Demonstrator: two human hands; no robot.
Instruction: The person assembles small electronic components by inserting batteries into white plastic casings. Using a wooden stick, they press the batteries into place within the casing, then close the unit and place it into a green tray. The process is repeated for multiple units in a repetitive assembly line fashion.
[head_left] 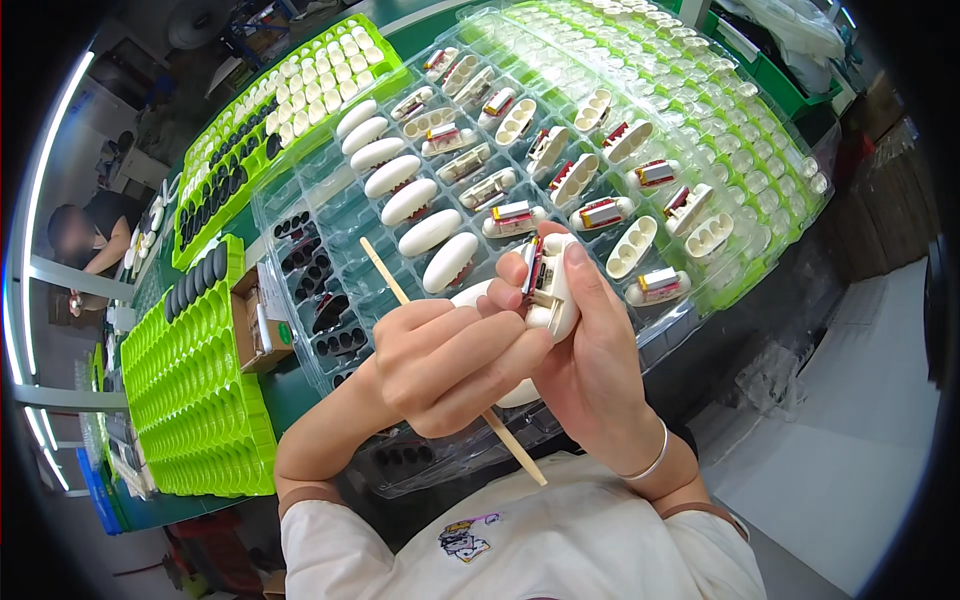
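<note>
A white oval plastic casing (563, 292) with an open side is held up in front of me by my right hand (595, 365), whose thumb and fingers wrap round it. Inside the casing shows a small part with red and silver edges (533, 268). My left hand (440, 355) is closed, its fingertips touching the casing at that part. A thin wooden stick (515, 447) runs slantwise through my left hand, its ends sticking out on both sides. Under my hands lies a clear compartment tray (350, 265) with white casings, several holding red and silver parts.
At the right, a clear tray of rounded pieces sits on a green tray (740, 285). Left stand green trays (200, 400) with white and black oval pieces, and a small cardboard box (262, 325). Another person (95, 235) is at the far left.
</note>
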